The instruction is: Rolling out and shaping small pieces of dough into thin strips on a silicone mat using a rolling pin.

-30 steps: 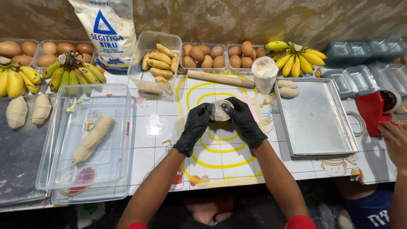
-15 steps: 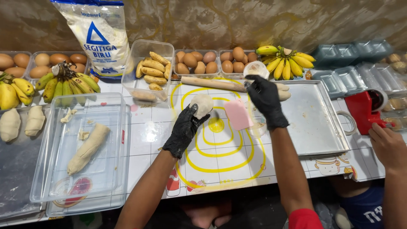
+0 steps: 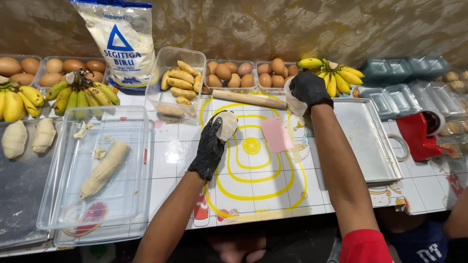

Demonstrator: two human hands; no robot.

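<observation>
My left hand [image 3: 210,145], in a black glove, holds a small round piece of pale dough [image 3: 227,124] above the white mat with yellow lines [image 3: 253,187]. My right hand [image 3: 308,88], also in a black glove, reaches to the back of the table and grips a white cup [image 3: 293,100] beside the metal tray [image 3: 366,141]. A pink scraper [image 3: 276,135] lies on the mat between my hands. A wooden rolling pin [image 3: 248,99] rests along the mat's far edge.
A clear tub of peeled bananas [image 3: 178,82] stands behind my left hand. At left, a clear tray [image 3: 58,199] holds a dough log [image 3: 104,168]. Egg trays [image 3: 248,74], banana bunches [image 3: 334,73], a flour bag [image 3: 123,41], a red tape dispenser [image 3: 418,134]; another person's arm [image 3: 458,220] at right.
My right hand let go of the dough and moved back and right to the white cup. My left hand now holds the dough alone, and the pink scraper shows on the mat.
</observation>
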